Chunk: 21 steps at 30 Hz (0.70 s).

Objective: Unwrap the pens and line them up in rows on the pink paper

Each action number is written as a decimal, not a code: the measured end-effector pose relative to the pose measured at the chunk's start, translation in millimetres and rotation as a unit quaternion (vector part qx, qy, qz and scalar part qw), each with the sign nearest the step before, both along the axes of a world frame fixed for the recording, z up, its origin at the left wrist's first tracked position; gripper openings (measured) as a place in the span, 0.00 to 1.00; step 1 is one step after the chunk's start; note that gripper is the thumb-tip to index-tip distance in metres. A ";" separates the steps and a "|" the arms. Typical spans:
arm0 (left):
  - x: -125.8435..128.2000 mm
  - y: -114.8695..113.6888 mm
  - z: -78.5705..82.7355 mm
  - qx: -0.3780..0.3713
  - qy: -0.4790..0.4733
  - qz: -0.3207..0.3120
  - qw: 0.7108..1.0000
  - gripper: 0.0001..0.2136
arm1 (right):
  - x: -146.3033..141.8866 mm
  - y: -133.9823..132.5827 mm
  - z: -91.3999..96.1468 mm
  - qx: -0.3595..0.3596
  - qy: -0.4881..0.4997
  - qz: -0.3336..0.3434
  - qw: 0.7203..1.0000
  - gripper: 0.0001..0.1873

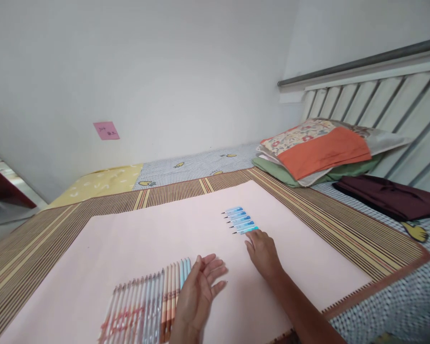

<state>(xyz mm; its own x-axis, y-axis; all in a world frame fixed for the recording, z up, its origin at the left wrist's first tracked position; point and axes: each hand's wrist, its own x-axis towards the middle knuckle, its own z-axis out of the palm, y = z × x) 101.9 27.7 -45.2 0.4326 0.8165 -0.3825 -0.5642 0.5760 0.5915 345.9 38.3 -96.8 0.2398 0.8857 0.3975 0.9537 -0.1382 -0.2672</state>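
Note:
My left hand [199, 291] hovers with fingers stretched out and apart, palm turned sideways, right beside a row of several pens [148, 298] lying side by side on a pale pink sheet [157, 234]. My right hand [262, 253] reaches forward, palm down, its fingertips touching the nearest pen of a small row of several blue pens [241, 220] laid in parallel further up the sheet. Its fingers lie mostly flat with nothing gripped.
The pink sheet rests on a striped woven mat [39, 239] on a bed. Folded pillows and cloth [318, 150] and a dark red cloth [390, 196] lie at the right by a slatted headboard [387, 100]. A pink note [106, 130] sticks on the white wall.

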 end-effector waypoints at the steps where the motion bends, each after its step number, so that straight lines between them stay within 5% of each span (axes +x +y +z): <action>1: 0.3 0.1 0.0 0.000 -0.001 -0.001 1.000 0.17 | 0.1 0.1 -0.7 0.001 0.000 0.001 1.000 0.10; 21: 0.0 0.0 -2.5 0.003 0.000 -0.002 1.000 0.16 | 12.4 -4.7 -3.7 -0.009 0.004 -0.052 0.999 0.08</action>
